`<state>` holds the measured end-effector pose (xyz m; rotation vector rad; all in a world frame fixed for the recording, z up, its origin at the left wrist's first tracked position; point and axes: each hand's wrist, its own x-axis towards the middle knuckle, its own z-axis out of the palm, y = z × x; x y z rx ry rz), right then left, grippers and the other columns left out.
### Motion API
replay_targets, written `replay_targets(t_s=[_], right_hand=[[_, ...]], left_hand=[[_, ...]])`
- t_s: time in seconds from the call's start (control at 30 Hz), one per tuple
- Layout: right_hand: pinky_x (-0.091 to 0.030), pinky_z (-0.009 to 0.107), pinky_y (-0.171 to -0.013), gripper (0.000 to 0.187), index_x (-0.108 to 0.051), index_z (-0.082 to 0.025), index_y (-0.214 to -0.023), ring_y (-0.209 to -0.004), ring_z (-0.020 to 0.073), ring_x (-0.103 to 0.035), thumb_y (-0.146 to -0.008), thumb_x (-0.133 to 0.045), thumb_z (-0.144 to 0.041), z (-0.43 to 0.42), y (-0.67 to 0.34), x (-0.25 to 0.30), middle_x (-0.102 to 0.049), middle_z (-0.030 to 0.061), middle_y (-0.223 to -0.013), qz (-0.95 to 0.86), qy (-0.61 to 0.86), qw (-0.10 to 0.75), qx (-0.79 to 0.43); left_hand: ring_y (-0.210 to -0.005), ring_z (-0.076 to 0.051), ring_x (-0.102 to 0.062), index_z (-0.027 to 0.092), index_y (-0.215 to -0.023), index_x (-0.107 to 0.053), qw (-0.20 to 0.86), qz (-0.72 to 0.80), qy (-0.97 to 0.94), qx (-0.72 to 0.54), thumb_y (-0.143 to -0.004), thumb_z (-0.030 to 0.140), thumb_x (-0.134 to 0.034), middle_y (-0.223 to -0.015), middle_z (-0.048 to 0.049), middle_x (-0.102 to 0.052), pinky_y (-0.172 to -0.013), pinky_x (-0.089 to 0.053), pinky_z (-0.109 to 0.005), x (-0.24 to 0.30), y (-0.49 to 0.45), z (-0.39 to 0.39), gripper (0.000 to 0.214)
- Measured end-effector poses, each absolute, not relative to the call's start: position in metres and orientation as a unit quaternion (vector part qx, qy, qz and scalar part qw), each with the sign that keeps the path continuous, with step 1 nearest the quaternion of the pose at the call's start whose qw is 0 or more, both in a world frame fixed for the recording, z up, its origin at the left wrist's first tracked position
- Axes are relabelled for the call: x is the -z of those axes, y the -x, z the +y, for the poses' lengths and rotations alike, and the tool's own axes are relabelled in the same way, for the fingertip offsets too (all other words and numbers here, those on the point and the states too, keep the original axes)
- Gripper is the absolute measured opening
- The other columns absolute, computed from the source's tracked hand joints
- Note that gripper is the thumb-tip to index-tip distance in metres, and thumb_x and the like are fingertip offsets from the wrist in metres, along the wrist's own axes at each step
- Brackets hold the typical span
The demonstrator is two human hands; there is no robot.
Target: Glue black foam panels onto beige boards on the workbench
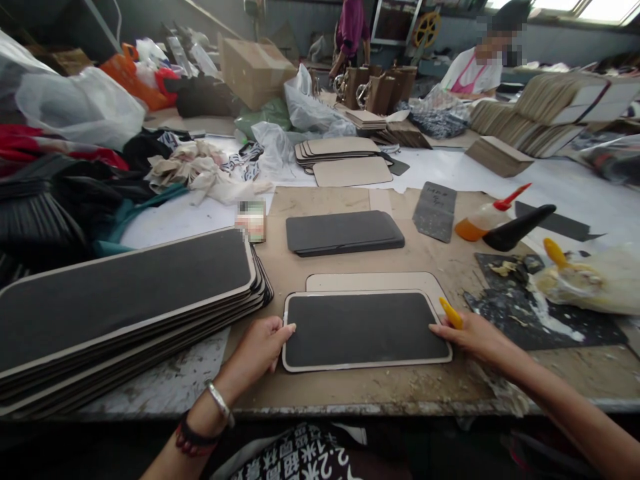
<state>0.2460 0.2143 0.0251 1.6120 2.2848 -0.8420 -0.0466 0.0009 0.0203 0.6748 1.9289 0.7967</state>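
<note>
A flat rounded panel [360, 330], black in the middle with a beige border, is held by its two short ends. My left hand [265, 339] pinches the left end, thumb on top. At the right end my right hand [467, 332] grips the edge, and a small yellow handle [451, 313] sticks up from the same hand; the rest of that tool is hidden. Just behind, partly covered by the held panel, lies a beige panel [370, 282]. Farther back rests a small pile of dark grey rounded pieces [345, 231].
A tall stack of black-and-beige panels [125, 300] stands at left. At right are a squeeze bottle [480, 220] with a red nozzle, a black horn-shaped object [520, 228], a glue-smeared board [530, 330] and a plastic bag [590, 280]. Beige panels [353, 172] lie behind. Two people work beyond.
</note>
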Motion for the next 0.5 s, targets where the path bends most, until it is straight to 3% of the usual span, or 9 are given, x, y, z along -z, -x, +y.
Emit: replay_targets(t_s=[0.5], right_hand=[[-0.028,0.022,-0.049,0.024,-0.043,-0.019,-0.053,-0.051,0.0111,-0.044,-0.07,-0.054,-0.033,0.206,-0.238,-0.04,-0.046,-0.0033,-0.05,0.776,-0.554,0.117,0.277]], left_hand=[[-0.027,-0.008,-0.03,0.024,-0.044,-0.034,0.459,0.796,-0.268,-0.291,-0.046,0.075,-0.045,-0.025,0.0064,-0.035,-0.039,-0.02,-0.023,-0.021,0.045,0.005,0.052]])
